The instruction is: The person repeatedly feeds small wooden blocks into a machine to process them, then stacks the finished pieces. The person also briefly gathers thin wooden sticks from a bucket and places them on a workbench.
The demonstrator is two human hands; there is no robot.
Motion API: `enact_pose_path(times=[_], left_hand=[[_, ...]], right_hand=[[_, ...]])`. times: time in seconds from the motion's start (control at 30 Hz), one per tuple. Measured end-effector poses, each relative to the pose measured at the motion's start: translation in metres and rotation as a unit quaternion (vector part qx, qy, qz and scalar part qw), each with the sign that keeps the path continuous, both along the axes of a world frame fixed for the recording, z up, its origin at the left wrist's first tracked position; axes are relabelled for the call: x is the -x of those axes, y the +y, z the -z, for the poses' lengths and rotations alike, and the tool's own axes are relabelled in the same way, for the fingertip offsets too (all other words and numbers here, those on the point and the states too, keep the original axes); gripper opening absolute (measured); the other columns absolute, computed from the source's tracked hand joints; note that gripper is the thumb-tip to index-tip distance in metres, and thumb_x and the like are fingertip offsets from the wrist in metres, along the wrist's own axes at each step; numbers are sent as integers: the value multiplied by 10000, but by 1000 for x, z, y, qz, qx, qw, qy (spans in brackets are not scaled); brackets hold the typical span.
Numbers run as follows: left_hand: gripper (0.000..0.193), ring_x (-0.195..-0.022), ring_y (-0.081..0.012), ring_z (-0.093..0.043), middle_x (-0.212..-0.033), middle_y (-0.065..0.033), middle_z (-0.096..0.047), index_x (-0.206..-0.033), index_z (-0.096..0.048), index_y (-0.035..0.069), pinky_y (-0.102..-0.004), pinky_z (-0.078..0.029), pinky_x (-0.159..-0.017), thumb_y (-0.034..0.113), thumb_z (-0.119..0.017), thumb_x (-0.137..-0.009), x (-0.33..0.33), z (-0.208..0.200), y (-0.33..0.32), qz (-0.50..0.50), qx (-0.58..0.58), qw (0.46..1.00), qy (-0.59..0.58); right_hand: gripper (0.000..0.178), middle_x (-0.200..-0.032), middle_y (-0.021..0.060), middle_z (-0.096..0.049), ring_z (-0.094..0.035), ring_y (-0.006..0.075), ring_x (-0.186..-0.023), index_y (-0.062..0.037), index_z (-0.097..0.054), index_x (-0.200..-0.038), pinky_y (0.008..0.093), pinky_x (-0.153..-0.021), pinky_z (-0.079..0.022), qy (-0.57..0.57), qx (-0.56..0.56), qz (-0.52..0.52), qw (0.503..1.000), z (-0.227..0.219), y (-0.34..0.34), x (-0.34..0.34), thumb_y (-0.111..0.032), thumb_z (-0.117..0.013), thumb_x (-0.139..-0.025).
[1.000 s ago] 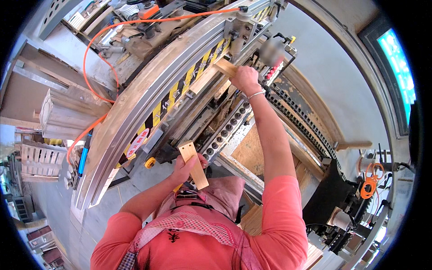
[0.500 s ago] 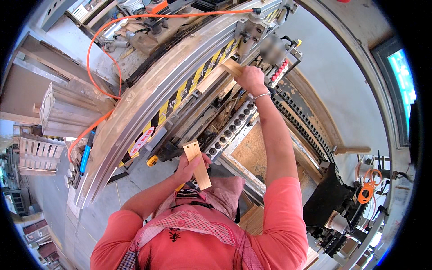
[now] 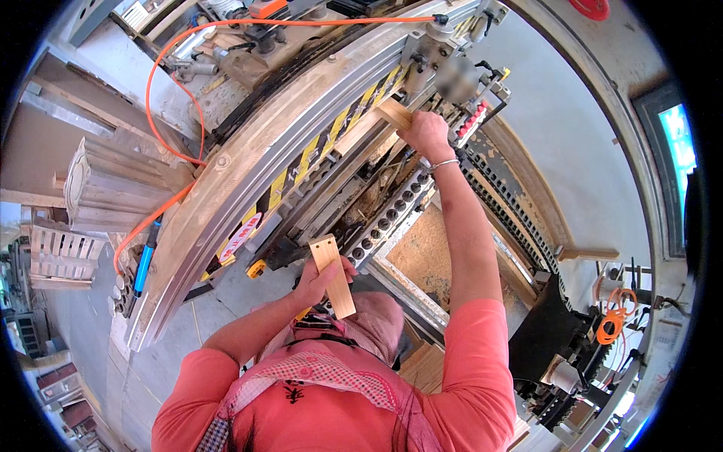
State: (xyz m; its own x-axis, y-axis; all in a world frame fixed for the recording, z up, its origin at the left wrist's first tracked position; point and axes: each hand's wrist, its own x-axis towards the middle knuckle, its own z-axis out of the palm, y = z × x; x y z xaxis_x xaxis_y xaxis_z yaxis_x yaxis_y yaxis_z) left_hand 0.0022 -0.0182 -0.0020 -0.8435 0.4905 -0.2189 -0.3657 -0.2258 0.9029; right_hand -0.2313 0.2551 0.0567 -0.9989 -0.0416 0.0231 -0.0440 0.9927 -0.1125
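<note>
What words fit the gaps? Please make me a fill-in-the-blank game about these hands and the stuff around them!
The wooden block with two dark dots is in the person's ____ hand.
The right hand holds another piece made of ____.
The bracelet is on the ____ wrist.
The striped strip is black and ____.

Missing words: left; wood; right; yellow.

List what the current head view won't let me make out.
All in the head view:
Wooden block, near end: covered by the right hand.
Left hand: partly behind the drilled wooden strip.
Grey part beyond the right hand: blurred.
Screen: contents washed out by glare.
</note>
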Motion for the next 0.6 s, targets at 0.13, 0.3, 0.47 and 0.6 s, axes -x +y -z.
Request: enact_pose_path(times=[0.13, 0.3, 0.47, 0.6], left_hand=[[290, -755, -138, -583, -875, -99, -614, -961, -553, -6, -288, -480, -693, 252, -427, -922, 0, -1, 0, 3, -5, 1000, 12], [283, -761, -143, -583, -892, -102, -612, -964, -551, -8, -290, -481, -698, 247, -436, -920, -1, -2, -1, -2, -14, 1000, -25], [283, -765, -143, -583, -893, -102, -610, -970, -547, -9, -288, -482, -701, 250, -446, -919, 1, -4, -1, 3, -16, 999, -31], [276, -763, -141, -580, -891, -102, -609, -966, -549, -9, -289, -481, -699, 243, -443, -921, 0, -1, 0, -7, -32, 999, -44]], right_hand=[[427, -787, 174, -642, -627, 320, -786, -15, -662, -785, 391, -725, -504, -9, -1, 12, 1000, 10, 5, 7, -423, -680, -661], [417, -791, 180, -641, -626, 327, -784, -11, -664, -767, 397, -725, -502, -18, -1, 19, 1000, 14, 5, 11, -412, -675, -651], [420, -793, 184, -641, -624, 326, -785, -8, -662, -779, 402, -729, -500, -20, -4, 18, 1000, 10, 4, 11, -408, -673, -648], [421, -797, 186, -641, -623, 322, -792, -10, -662, -787, 401, -731, -500, -8, -5, 5, 1000, 10, 5, 11, -407, -673, -649]])
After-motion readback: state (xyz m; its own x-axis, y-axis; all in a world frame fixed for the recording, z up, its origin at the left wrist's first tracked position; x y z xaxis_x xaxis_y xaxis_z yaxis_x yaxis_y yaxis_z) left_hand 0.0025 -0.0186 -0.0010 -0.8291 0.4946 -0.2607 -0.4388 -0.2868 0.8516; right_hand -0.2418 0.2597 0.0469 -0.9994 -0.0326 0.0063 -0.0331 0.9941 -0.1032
